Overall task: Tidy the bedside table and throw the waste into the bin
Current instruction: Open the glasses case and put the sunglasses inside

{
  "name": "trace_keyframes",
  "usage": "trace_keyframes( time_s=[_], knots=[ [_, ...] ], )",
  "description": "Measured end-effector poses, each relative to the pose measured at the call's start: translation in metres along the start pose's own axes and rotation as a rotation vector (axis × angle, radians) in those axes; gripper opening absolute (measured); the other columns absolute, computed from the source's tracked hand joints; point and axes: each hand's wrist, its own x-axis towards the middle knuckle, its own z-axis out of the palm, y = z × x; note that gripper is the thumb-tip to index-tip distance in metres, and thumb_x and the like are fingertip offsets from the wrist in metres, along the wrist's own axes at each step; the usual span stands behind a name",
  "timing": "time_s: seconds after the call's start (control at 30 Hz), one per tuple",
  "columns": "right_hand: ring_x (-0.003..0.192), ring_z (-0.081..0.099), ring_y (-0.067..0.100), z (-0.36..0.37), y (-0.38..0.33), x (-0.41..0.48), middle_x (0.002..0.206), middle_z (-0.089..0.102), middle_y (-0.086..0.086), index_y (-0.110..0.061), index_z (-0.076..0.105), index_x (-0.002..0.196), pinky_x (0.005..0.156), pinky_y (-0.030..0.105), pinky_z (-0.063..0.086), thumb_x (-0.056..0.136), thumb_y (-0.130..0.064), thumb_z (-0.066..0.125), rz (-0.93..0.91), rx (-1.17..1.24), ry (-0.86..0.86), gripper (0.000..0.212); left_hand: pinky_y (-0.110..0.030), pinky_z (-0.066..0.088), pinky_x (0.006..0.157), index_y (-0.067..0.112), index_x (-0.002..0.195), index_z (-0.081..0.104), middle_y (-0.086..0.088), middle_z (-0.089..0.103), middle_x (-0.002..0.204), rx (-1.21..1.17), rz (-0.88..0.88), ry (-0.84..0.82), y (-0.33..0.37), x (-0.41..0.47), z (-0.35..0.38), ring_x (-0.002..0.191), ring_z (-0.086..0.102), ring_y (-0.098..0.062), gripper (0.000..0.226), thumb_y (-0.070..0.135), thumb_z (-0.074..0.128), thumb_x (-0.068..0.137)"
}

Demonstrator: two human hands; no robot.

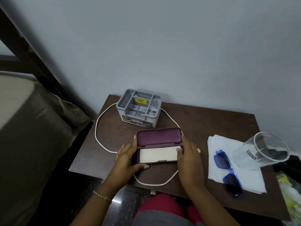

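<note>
A maroon spectacle case (158, 145) lies open near the middle of the dark brown bedside table (211, 123), its lid raised toward the wall and its pale lining facing up. The person's left hand (128, 158) grips the case's left end, thumb along the front edge and the fingers curled around the side, one fingertip showing by the lid. The right hand (189, 154) holds the right end, its fingers close together and bent over the rim onto the lining; a gold ring (198, 150) sits on one finger. A thin bracelet (102, 196) circles the left wrist.

A white cord (97, 128) loops over the tabletop around the case and passes under it. Behind the case, close to the wall, stands a grey plastic organiser (138, 108) with several compartments and a yellow price sticker (141, 100) inside.

To the right, well apart from the case, a folded white tissue (218, 162) lies flat. Blue sunglasses (228, 172) rest on it, and a clear drinking glass (263, 150) lies tipped on its side with its mouth toward the table's right edge, partly on the tissue.

A bed (29, 128) with a brown cover stands to the left of the table.
</note>
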Motion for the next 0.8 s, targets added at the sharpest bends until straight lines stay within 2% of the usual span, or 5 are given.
trace_keyframes(
  time_s=[0.3, 0.47, 0.63, 0.73, 0.8],
  knots=[
    [0.097, 0.055, 0.032, 0.0, 0.003, 0.003, 0.113, 0.055, 0.014, -0.01, 0.05, 0.133, 0.079, 0.039, 0.049, 0.091, -0.01, 0.054, 0.004, -0.254, -0.015, 0.042, -0.034, 0.037, 0.097, 0.019, 0.146, 0.025, 0.02, 0.041, 0.083, 0.141, -0.033, -0.049, 0.001, 0.011, -0.011, 0.082, 0.042, -0.004, 0.12, 0.076, 0.053, 0.044],
    [0.101, 0.055, 0.033, -0.012, 0.0, -0.001, 0.112, 0.058, 0.012, -0.014, 0.05, 0.133, 0.086, 0.044, 0.048, 0.094, -0.019, 0.051, 0.005, -0.13, 0.071, 0.039, -0.03, 0.026, 0.099, 0.022, 0.15, 0.012, 0.01, 0.048, 0.105, 0.302, -0.178, -0.092, 0.023, 0.007, -0.021, 0.112, 0.041, -0.015, 0.127, 0.067, 0.075, 0.049],
    [0.105, 0.056, 0.015, -0.063, -0.003, -0.038, 0.114, 0.06, 0.001, -0.016, 0.053, 0.127, 0.081, 0.021, 0.041, 0.094, -0.023, 0.052, 0.343, 0.467, 0.25, 0.034, -0.037, 0.024, 0.092, 0.032, 0.14, 0.038, 0.008, 0.056, 0.111, 0.41, -0.154, 0.187, 0.048, -0.02, -0.019, 0.119, 0.041, -0.019, 0.078, 0.048, 0.072, 0.072],
    [0.088, 0.062, 0.011, -0.092, 0.013, -0.063, 0.1, 0.064, 0.005, -0.014, 0.061, 0.111, 0.067, 0.008, 0.047, 0.09, -0.011, 0.058, 0.515, 0.632, 0.435, 0.022, -0.033, 0.035, 0.084, 0.033, 0.117, 0.061, 0.015, 0.058, 0.096, 0.214, 0.044, 0.311, 0.077, -0.021, 0.004, 0.101, 0.053, -0.016, 0.04, 0.037, 0.062, 0.078],
    [0.074, 0.062, -0.008, -0.105, 0.031, -0.074, 0.095, 0.065, 0.009, -0.016, 0.062, 0.102, 0.066, 0.001, 0.046, 0.086, -0.003, 0.062, 0.557, 0.651, 0.502, 0.02, -0.021, 0.041, 0.087, 0.026, 0.113, 0.065, 0.011, 0.062, 0.099, 0.017, 0.133, 0.232, 0.105, -0.007, 0.027, 0.097, 0.057, -0.012, 0.032, 0.025, 0.062, 0.081]
  ],
)
